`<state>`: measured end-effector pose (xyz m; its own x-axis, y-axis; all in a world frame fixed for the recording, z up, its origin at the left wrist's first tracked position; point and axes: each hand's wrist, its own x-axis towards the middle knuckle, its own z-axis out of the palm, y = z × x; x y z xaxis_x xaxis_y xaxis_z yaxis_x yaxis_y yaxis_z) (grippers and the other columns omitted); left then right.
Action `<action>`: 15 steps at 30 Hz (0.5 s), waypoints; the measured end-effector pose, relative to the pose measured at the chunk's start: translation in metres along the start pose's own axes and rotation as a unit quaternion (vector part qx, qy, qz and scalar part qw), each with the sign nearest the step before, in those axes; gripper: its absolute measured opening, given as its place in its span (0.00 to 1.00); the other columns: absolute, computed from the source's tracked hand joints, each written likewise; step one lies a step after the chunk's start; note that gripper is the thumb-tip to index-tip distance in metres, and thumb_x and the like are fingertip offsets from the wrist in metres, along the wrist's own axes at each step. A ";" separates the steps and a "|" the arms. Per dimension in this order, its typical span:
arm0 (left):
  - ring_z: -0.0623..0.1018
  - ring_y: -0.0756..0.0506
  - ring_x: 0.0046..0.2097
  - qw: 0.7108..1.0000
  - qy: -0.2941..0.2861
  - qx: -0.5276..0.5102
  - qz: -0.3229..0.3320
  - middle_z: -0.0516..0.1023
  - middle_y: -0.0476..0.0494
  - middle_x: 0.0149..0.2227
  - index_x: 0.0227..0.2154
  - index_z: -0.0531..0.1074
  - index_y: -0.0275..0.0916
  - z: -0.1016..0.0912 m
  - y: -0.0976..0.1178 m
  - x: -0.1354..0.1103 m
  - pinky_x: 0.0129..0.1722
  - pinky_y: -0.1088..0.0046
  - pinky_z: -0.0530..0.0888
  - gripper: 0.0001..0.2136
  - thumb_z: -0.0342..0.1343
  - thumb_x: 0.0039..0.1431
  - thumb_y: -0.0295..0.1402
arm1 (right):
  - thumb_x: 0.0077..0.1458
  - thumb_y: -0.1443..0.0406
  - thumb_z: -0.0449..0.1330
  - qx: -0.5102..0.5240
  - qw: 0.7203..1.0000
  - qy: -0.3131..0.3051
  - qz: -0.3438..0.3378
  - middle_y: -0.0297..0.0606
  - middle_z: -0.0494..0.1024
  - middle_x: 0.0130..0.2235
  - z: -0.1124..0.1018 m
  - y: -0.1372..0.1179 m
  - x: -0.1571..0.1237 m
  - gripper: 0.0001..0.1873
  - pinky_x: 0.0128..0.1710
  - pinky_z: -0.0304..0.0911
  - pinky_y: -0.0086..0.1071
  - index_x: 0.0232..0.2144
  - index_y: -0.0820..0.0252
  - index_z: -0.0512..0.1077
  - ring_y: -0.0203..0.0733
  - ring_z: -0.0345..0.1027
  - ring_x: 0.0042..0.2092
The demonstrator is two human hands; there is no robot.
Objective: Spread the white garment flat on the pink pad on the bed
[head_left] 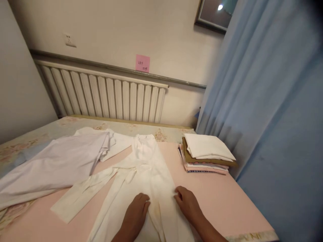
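A white long-sleeved shirt (141, 178) lies spread on the pink cloth, its neckline at the far end. One sleeve (85, 193) stretches out to the left; the right side is folded inward. My left hand (136, 211) is over the middle of the shirt, fingers curled and pinching the fabric beside a fold. At the shirt's right edge, my right hand (188, 203) has thumb and fingers closed on the cloth. The shirt's near end runs out of view below my hands.
Loose white garments (60, 158) are heaped on the left. A stack of folded clothes (209, 148) stands at the right, beside a blue curtain (252, 101). Behind the bed are a radiator (111, 95) and a wall with a pink note (142, 63).
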<state>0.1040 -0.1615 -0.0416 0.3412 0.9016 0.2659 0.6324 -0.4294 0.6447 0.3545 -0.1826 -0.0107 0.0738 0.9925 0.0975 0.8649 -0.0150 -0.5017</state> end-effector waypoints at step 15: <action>0.77 0.49 0.35 0.999 0.032 -0.037 0.020 0.76 0.48 0.33 0.33 0.69 0.44 0.023 -0.082 0.047 0.37 0.75 0.74 0.10 0.43 0.65 0.33 | 0.59 0.66 0.52 -0.128 0.986 -0.028 -0.107 0.40 0.73 0.40 0.098 -0.080 0.197 0.06 0.39 0.58 0.33 0.37 0.57 0.69 0.43 0.69 0.40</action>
<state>0.0844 -0.0848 -0.0980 0.3183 0.8862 0.3365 0.5654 -0.4624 0.6830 0.2508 0.0256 -0.0359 -0.1461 0.9811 0.1270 0.9549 0.1734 -0.2412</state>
